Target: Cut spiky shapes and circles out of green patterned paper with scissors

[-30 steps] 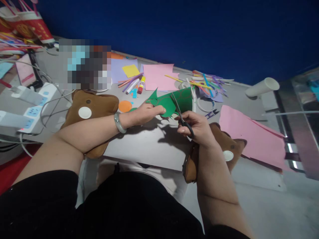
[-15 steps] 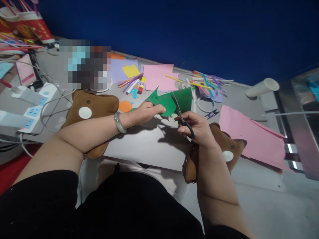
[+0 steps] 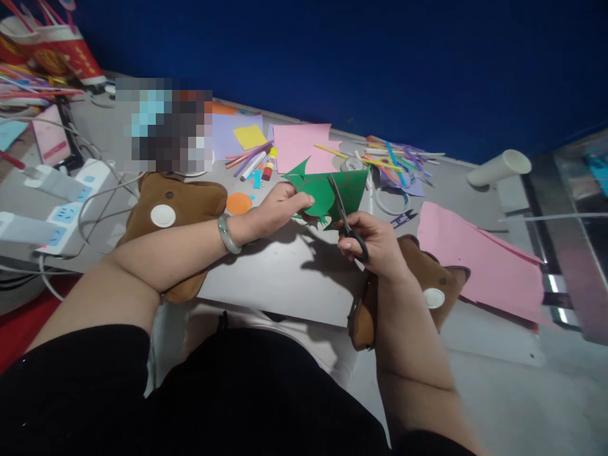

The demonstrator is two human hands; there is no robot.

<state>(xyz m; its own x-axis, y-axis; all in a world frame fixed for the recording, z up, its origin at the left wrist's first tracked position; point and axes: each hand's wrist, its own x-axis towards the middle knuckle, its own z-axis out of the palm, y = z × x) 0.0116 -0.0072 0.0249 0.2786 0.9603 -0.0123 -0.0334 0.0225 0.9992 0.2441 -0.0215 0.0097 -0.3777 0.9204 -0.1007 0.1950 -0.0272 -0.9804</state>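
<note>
My left hand [image 3: 281, 210] pinches a sheet of green paper [image 3: 319, 196] between thumb and fingers, above the table. Round outlines are drawn on the paper, and its left and lower edges are cut ragged. In my right hand [image 3: 373, 239] are black-handled scissors [image 3: 361, 246], my fingers through the loops. The blades cross the paper just right of a rounded green part. An orange paper circle [image 3: 239, 203] lies left of my left hand. Purple thread snips [image 3: 403, 218] and a roll of tape [image 3: 392, 197] rest beyond my right hand.
Brown cushions [image 3: 173, 202] lie under both forearms. Behind the paper are a glue stick [image 3: 269, 164], markers [image 3: 253, 165], pink paper [image 3: 301, 145] and coloured sticks [image 3: 394, 158]. A power strip [image 3: 71, 209] with cables sits left; a white tube [image 3: 498, 168] and pink sheets [image 3: 479, 266] are right.
The green paper has tilted and shifted slightly, its pointed left tip now higher and further right. Both hands keep their grip and have barely moved.
</note>
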